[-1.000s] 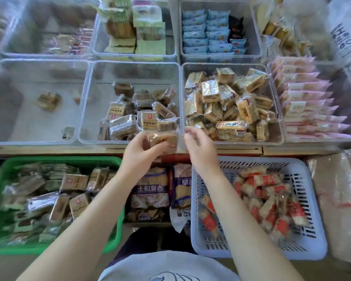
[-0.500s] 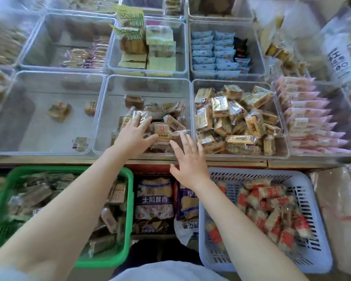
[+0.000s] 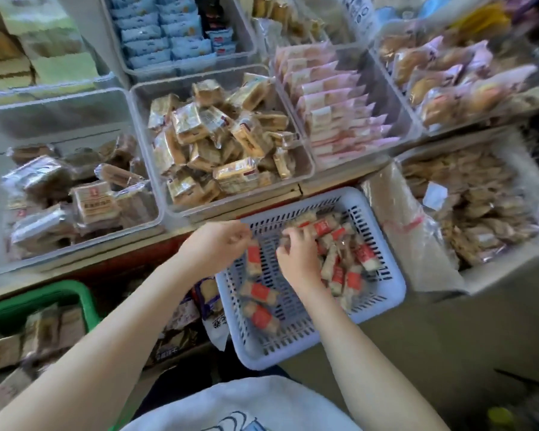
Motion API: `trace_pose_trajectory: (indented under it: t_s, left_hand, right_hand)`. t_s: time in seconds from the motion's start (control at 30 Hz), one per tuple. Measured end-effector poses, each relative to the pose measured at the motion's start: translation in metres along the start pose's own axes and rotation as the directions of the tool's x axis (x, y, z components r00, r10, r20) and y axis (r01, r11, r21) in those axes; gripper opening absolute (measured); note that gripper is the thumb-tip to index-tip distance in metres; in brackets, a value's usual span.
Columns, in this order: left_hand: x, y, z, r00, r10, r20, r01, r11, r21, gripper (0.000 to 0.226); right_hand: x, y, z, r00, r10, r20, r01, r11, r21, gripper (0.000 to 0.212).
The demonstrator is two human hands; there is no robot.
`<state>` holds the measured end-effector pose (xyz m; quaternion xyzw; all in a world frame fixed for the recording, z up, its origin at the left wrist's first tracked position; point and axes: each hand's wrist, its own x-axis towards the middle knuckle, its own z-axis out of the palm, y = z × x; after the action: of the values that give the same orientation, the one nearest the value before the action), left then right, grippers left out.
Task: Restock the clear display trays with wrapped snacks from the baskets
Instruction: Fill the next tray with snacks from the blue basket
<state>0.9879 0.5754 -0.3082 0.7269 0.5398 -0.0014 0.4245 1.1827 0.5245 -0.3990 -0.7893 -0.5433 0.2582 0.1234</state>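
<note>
A lavender plastic basket (image 3: 257,358) holds several wrapped snacks with red labels (image 3: 353,279). My right hand (image 3: 296,259) is inside it, with fingers curled round snacks near the far wall. At the basket's left rim, my left hand (image 3: 213,248) hovers with its fingers curled; one red-label snack (image 3: 254,259) sits just under the fingertips, and blur hides whether they pinch it. Beyond the basket stand clear display trays: one with brown wrapped squares (image 3: 95,205) and one heaped with golden wrapped snacks (image 3: 227,141).
A green basket (image 3: 72,292) of brown packs is at the lower left. A tray of pink packs (image 3: 339,119) and a bag-lined box of snacks (image 3: 479,197) are at the right. Bagged goods (image 3: 181,318) lie between the baskets. More trays fill the back.
Both hands have left the brown-snack tray and come down to the lavender basket. The view has swung to the right.
</note>
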Motion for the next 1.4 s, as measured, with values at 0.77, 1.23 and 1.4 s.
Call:
trace_pose_trajectory:
  t_s: [0.77, 1.23, 1.4]
  left_hand:
    - [0.033, 0.038, 0.082, 0.922, -0.289, 0.259, 0.387, 0.634, -0.67, 0.032]
    - [-0.081, -0.042, -0.029, 0.804, -0.571, -0.165, 0.063, 0.358, -0.932, 0.021]
    - [-0.154, -0.124, -0.068, 0.735, -0.628, -0.256, -0.008, 0.369, -0.929, 0.02]
  right_hand:
    - [0.008, 0.071, -0.066, 0.885, 0.141, 0.445, -0.46, 0.427, 0.779, 0.038]
    - [-0.057, -0.149, -0.039, 0.844, -0.4, 0.356, 0.224, 0.868, 0.443, 0.044]
    - [-0.083, -0.242, 0.004, 0.923, -0.376, 0.086, 0.322, 0.874, 0.363, 0.038]
